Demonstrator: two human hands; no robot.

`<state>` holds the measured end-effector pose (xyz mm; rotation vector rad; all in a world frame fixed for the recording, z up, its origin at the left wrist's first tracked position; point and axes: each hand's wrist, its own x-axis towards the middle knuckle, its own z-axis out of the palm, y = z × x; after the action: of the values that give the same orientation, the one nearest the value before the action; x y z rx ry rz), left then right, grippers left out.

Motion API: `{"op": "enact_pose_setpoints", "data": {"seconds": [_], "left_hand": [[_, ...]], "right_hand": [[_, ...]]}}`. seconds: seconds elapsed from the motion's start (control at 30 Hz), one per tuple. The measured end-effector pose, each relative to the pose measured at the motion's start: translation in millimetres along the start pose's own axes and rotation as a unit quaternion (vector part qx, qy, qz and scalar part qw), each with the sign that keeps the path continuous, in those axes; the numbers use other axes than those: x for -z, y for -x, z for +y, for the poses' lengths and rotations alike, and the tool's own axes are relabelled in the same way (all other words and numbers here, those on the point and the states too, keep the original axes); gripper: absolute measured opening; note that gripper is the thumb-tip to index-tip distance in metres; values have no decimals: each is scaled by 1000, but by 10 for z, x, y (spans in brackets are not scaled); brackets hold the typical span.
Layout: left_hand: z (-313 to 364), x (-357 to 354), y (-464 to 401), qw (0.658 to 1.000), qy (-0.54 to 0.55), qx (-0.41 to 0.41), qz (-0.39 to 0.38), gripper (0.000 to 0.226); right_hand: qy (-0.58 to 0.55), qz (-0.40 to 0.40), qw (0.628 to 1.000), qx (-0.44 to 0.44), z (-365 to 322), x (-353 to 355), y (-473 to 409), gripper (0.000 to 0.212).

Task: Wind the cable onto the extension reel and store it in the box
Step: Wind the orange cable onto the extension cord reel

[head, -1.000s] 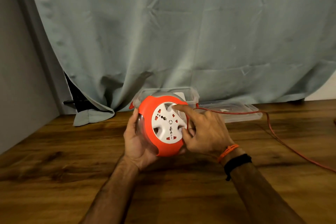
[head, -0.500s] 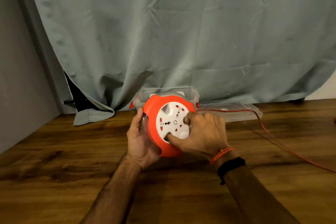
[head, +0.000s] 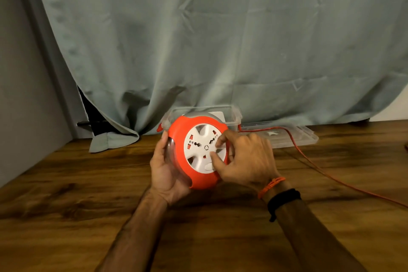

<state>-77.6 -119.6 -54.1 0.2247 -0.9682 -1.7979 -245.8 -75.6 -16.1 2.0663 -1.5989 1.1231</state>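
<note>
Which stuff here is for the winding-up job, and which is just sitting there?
For the job:
orange reel
orange cable
clear box
box lid
left hand holding the reel
right hand on the white dial

Just there:
curtain
wooden table

No words, brands or numbers can be read — the extension reel (head: 198, 152) shows only unlettered sockets on its white face.
</note>
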Motion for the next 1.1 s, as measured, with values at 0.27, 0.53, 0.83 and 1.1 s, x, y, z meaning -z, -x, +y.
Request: {"op": "enact_pose_setpoints", "data": {"seconds": [0.27, 0.53, 0.83, 1.1], "left_hand": [[-13, 54, -10, 990, 26, 103, -94, 77], [-9, 90, -14, 984, 42, 122, -123, 75], [-46, -7, -24, 1000, -4, 1, 12, 65], [-5, 41, -4, 1000, -10, -6, 9, 72]], "right_hand": [[45, -56, 993, 93, 89, 7, 1, 68], [67, -23, 995, 72, 156, -38, 2, 62], [48, 9, 996, -73, -103, -187, 78, 71], [-17, -4, 1000, -19, 2, -50, 17, 44]]}}
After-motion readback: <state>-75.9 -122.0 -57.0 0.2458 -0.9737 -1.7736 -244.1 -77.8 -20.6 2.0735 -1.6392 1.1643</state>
